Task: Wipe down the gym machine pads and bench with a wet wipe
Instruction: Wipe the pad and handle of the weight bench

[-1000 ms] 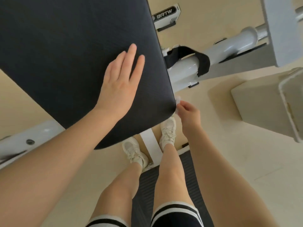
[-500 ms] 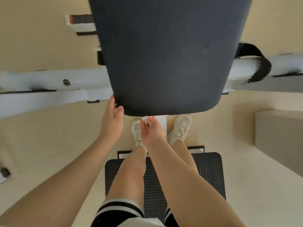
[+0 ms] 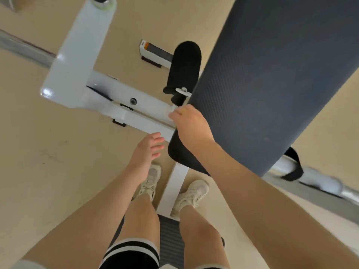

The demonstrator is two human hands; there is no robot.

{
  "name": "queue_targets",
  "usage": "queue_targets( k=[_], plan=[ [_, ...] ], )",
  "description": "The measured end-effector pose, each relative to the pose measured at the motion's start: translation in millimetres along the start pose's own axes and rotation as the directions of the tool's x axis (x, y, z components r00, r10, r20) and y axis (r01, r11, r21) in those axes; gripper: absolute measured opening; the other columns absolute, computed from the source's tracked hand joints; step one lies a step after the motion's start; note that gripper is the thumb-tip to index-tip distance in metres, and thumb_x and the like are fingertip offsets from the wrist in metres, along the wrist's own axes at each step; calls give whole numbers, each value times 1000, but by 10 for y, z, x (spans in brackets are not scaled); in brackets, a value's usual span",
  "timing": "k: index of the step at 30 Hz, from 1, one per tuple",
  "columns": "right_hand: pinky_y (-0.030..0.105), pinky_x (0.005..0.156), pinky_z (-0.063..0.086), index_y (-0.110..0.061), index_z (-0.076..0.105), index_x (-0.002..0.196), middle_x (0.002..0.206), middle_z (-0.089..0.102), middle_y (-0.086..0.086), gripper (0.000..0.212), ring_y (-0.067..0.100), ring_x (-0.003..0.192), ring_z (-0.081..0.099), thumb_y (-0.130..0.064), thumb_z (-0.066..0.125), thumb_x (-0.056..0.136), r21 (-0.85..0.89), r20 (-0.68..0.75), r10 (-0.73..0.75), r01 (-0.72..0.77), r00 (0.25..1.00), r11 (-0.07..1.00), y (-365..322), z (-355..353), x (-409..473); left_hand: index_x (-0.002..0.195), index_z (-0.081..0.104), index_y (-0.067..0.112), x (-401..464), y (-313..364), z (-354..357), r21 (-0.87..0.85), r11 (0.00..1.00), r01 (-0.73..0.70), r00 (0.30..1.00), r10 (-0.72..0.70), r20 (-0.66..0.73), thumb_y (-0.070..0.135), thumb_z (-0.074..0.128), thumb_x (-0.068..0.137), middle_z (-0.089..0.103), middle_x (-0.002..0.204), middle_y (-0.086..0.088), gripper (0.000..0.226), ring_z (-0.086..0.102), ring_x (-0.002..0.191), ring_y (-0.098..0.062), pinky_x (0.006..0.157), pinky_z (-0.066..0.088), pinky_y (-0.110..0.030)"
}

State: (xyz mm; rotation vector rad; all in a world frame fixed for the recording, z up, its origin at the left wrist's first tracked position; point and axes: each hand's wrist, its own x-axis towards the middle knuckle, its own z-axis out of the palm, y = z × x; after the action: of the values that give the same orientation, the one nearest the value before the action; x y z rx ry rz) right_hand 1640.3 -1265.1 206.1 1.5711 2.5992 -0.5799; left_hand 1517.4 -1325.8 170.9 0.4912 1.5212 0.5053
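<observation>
The bench pad is a long, dark grey cushion with a fine ribbed weave, running from the upper right of the view down to a rounded near end just above the person's feet. It sits on a white steel frame whose bars cross beneath it on the left side. A black foam roller pad stands beside the pad's left edge, mounted on that frame. A black strap loops around a white bar by the pad's right edge.

No containers are in view.

The right hand lies against the left edge of the bench pad near its rounded end, fingers curled over, pinching a small white wet wipe of which only a crumpled bit shows past the knuckles. The wipe sits at the pad's left edge, just above the white frame bar. The left hand hangs free beside the near left corner of the pad, fingers loosely spread and relaxed, holding nothing and not touching the cushion. The two hands are apart, the right one higher.

Below, two pale sneakers stand on either side of a white floor bar, on a beige floor, with a black ribbed mat under the legs.
</observation>
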Motion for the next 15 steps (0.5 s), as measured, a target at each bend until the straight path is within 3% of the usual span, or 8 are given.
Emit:
queue_targets(
  k=[2,5,8,10,11,12,14,15],
  plan=[
    [31,91,36,-11,54,110,112,58,4,22,23,110,46,-6,44,92,-281,261,-76,151,962,948,22,67,115,134,43,12,57,31,-15,-62,998,-8,999,6,-36,19,21,101,54,126,-2,40,54,111,-17,97,42,-33],
    [31,89,34,-13,57,105,106,61,2,19,23,108,47,-12,43,93,-389,407,-148,318,902,865,-108,230,62,124,50,14,154,81,-70,-170,985,-23,996,7,-90,19,26,101,57,119,-2,34,56,107,-19,94,44,-34],
    [30,85,39,-13,59,114,107,62,4,31,23,104,52,-2,43,90,-199,575,-213,388,790,900,-266,491,-128,99,58,23,179,138,-160,-311,950,-17,986,-34,-160,22,37,97,61,104,2,21,58,93,-15,87,46,-30],
    [30,84,45,-9,59,117,105,63,5,33,22,99,56,1,44,89,98,472,-94,54,876,994,-262,496,-190,98,60,24,114,192,-224,-287,957,-27,984,-25,-176,23,39,96,63,104,3,21,59,92,-13,85,46,-29],
    [28,81,46,-5,61,113,100,64,3,27,19,93,59,-1,46,90,330,391,87,-228,916,916,-246,372,-187,101,61,22,49,234,-250,-256,966,-38,985,-7,-173,22,40,95,63,106,2,21,60,93,-12,85,46,-27],
    [24,77,46,-4,63,109,95,64,-1,24,12,84,59,-2,48,91,552,364,246,-421,898,719,-208,206,-171,103,62,20,-46,301,-260,-226,973,-51,987,14,-160,22,42,95,64,108,1,21,61,95,-11,86,47,-26],
    [21,71,47,-5,63,106,88,63,-4,20,5,76,57,-2,50,91,823,422,351,-515,836,240,-132,-250,-150,104,62,18,-259,474,-220,-151,986,-76,992,58,-116,21,45,95,65,110,-1,19,61,99,-10,90,47,-27],
    [22,72,48,-8,63,103,87,63,-3,20,7,76,58,0,49,91,859,434,328,-495,839,132,-91,-474,-151,99,61,20,-377,593,-172,-127,987,-97,993,87,-85,19,45,95,65,110,-2,16,61,101,-12,93,47,-29]
  ],
)
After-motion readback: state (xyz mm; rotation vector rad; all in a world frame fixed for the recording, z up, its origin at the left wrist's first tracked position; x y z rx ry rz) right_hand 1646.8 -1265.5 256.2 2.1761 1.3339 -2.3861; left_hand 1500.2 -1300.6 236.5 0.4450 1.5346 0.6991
